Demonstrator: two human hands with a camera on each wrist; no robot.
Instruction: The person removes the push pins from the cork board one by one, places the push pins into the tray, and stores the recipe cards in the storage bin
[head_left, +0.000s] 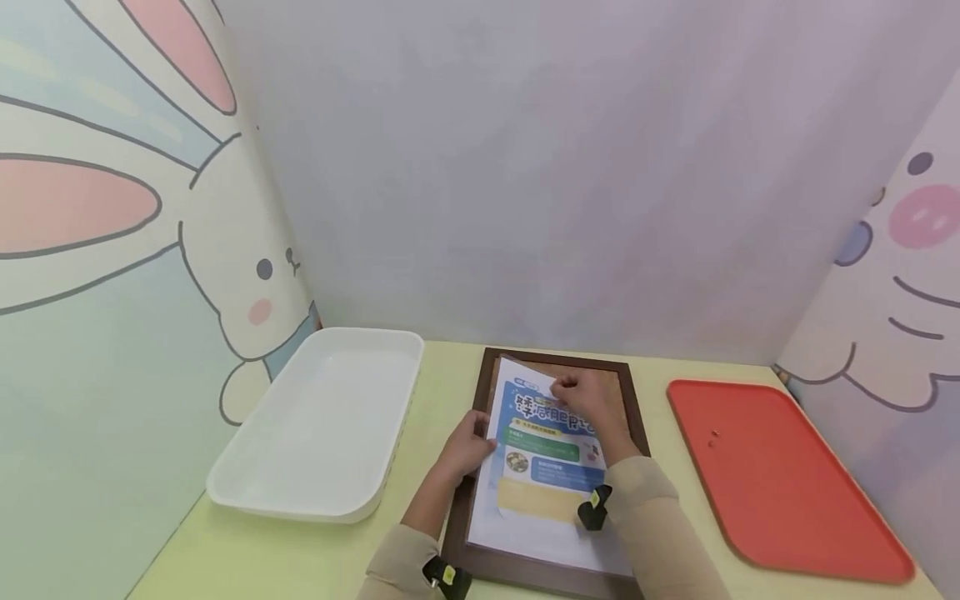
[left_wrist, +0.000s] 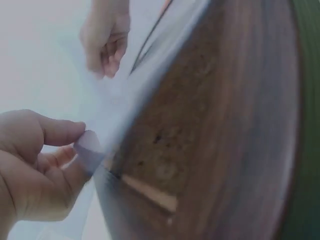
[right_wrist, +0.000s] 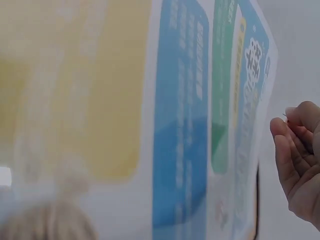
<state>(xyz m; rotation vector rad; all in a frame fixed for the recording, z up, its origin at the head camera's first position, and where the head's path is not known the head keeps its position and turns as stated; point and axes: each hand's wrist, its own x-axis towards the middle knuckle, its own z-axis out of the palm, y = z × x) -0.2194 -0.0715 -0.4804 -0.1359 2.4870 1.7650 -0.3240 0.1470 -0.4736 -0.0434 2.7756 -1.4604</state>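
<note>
A printed poster sheet [head_left: 540,500] with blue, green and yellow blocks lies over a brown-framed cork board [head_left: 525,573]. My left hand [head_left: 467,447] pinches the sheet's left edge between thumb and fingers. In the left wrist view that edge is lifted off the board, and the cork shows beneath. Above the poster's top part is my right hand [head_left: 587,398]. Its thumb and fingertips pinch a tiny push pin [right_wrist: 285,118], mostly hidden, with a thin point and a reddish bit showing.
To the left stands a white tray [head_left: 318,425]. A red tray [head_left: 795,483] lies on the right, with a few tiny pins [head_left: 714,435] in it. The pale yellow-green table meets a plain wall [head_left: 525,208] at the back and cartoon-printed walls at both sides.
</note>
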